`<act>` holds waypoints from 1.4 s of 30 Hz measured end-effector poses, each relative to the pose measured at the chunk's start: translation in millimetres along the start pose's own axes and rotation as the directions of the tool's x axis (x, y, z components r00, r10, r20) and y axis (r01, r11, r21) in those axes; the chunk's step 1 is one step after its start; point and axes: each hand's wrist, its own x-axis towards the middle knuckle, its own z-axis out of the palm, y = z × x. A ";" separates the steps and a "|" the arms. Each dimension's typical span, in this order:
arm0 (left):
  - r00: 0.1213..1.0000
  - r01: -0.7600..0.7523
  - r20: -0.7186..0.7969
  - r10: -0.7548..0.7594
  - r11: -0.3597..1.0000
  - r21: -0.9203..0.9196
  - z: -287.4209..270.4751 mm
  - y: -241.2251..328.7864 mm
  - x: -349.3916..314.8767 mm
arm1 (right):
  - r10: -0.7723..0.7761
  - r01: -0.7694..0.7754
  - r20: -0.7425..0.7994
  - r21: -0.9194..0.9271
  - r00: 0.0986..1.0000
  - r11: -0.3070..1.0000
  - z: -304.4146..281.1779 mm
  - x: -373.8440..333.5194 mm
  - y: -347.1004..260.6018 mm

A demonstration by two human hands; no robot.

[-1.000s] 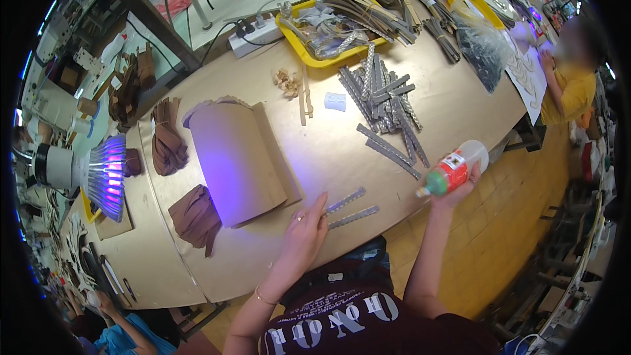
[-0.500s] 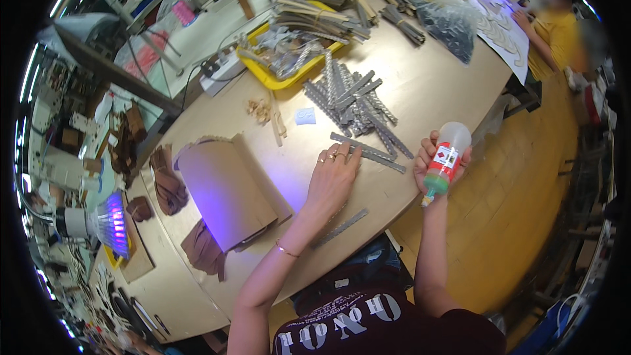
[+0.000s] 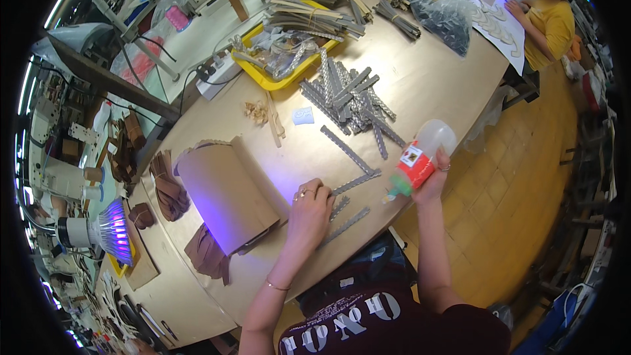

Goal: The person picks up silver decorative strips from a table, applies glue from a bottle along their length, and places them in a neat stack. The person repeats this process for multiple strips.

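In my right hand [image 3: 432, 187] is a squeeze bottle [image 3: 419, 165] with a clear body and red-and-white label. It tilts, its green nozzle end pointing down and left toward the tabletop. My left hand [image 3: 311, 213] lies low over the table, fingers bent and closed at the near end of a grey scalloped strip [image 3: 355, 183]; the fingertips are partly hidden. That strip's far end meets another grey strip [image 3: 342, 146] at an angle. Two more strips, a short one [image 3: 340, 207] and a longer one [image 3: 347, 225], lie beside the hand. A pile of grey braided strips [image 3: 355, 98] sits beyond.
Left of my hand lies a brown panel [image 3: 227, 194] under a purple-lit lamp [image 3: 112, 227]. Brown strip bundles [image 3: 169, 187] flank it. A yellow tray [image 3: 263, 79] and strip bundles [image 3: 309, 16] stand farther back. Another person [image 3: 551, 26] works at the far right.
My left hand has moved nearer and left, and a strip by it now lies turned, angled toward me. The bottle has swung left and tilted more, its nozzle now over the table edge.
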 end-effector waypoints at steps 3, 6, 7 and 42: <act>0.998 0.062 0.025 -0.061 0.998 -0.031 -7.8 -1.1 -14.4 | 0.373 -0.360 0.217 -0.097 0.902 0.928 24.3 -8.6 7.8; 0.998 0.061 -0.019 -0.062 0.997 -0.049 -8.3 -1.6 -19.3 | 0.578 -0.537 0.114 -0.260 0.808 0.803 46.2 -15.8 19.0; 0.997 0.071 -0.019 -0.072 0.996 -0.055 -7.9 -2.0 -20.7 | 0.563 -0.527 0.075 -0.272 0.823 0.805 50.5 -18.4 20.5; 0.920 0.302 -0.207 -0.333 0.939 -0.166 -6.7 3.6 -76.1 | -0.493 0.575 0.450 -0.808 0.744 0.130 74.2 8.8 47.1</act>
